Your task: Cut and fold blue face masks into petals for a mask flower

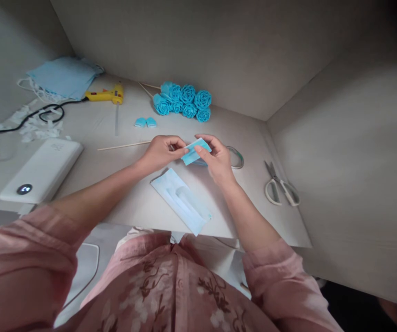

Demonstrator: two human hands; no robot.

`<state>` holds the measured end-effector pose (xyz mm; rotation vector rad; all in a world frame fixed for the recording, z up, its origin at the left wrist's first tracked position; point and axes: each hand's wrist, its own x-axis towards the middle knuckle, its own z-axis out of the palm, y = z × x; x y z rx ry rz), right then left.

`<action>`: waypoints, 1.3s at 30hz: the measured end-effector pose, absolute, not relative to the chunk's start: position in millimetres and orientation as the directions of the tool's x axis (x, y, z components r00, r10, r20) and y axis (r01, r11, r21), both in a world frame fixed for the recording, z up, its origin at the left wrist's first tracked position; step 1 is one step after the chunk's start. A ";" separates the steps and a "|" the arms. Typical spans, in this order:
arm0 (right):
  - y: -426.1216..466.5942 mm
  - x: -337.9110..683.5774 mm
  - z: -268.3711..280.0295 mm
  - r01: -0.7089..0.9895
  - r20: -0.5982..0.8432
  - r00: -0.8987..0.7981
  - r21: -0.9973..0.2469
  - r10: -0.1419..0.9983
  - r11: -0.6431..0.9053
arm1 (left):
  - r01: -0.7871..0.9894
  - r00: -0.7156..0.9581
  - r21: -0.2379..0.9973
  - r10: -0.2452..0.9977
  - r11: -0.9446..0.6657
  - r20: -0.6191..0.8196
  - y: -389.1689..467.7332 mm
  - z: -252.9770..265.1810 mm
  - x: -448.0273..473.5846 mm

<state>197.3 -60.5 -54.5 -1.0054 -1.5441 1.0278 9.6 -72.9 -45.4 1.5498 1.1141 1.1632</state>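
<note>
Between my two hands is a small rectangular piece of blue face mask fabric (194,153). My left hand (164,151) pinches its left end between thumb and fingers. At the other end my right hand (218,157) grips it, thumb on top and fingers behind. Just below lies a light blue face mask (181,200), flat and slanted on the table. A thin wooden stick (124,146) reaches out to the left from behind my left hand. Two small folded blue pieces (145,122) rest farther back.
Several blue fabric roses (187,101) lie at the back. A yellow glue gun (104,95), a pile of masks (63,77) and white scraps (37,124) are on the left, with a white power bank (42,170) nearer. Scissors (279,184) and a tape roll (237,157) lie right.
</note>
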 end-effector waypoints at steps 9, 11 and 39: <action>-60.3 198.4 -55.4 0.222 0.324 -0.124 -0.912 0.938 0.344 | 0.117 0.114 0.964 0.967 -0.239 0.226 -70.6 -44.8 9.6; -59.5 198.5 -56.2 0.204 0.322 -0.117 -0.918 0.940 0.340 | 0.108 0.118 0.967 0.968 -0.232 0.220 -70.4 -44.2 9.2; -57.0 197.2 -59.7 0.117 0.318 -0.081 -0.938 0.945 0.326 | 0.094 0.119 0.970 0.970 -0.222 0.211 -67.3 -50.0 7.5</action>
